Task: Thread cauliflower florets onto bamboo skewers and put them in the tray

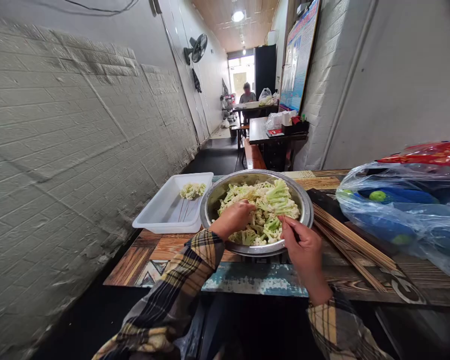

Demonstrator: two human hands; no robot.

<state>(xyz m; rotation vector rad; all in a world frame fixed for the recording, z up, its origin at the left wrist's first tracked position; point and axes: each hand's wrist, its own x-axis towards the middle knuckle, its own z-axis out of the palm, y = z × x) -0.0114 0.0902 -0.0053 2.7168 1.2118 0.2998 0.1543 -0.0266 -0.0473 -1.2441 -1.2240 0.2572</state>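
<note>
A steel bowl (308,207) full of pale green-white cauliflower florets (279,197) stands in front of me. Over its left side reaches my left hand (237,218), its fingers curled closed on a cauliflower floret that they mostly hide. My right hand (304,244) is at the bowl's right rim, thumb and fingertips pinched together on what looks like a thin bamboo skewer, barely visible against the florets. To the left, a white plastic tray (161,212) holds cauliflower (192,191) threaded on skewers. A bundle of bamboo skewers (354,237) lies right of the bowl.
A clear plastic bag (393,210) with blue and green contents and a red packet (431,152) sits on the patterned wooden table (255,280) at right. A brick-patterned wall (78,150) runs along the left. Farther back are another table (258,131) and a seated person (247,94).
</note>
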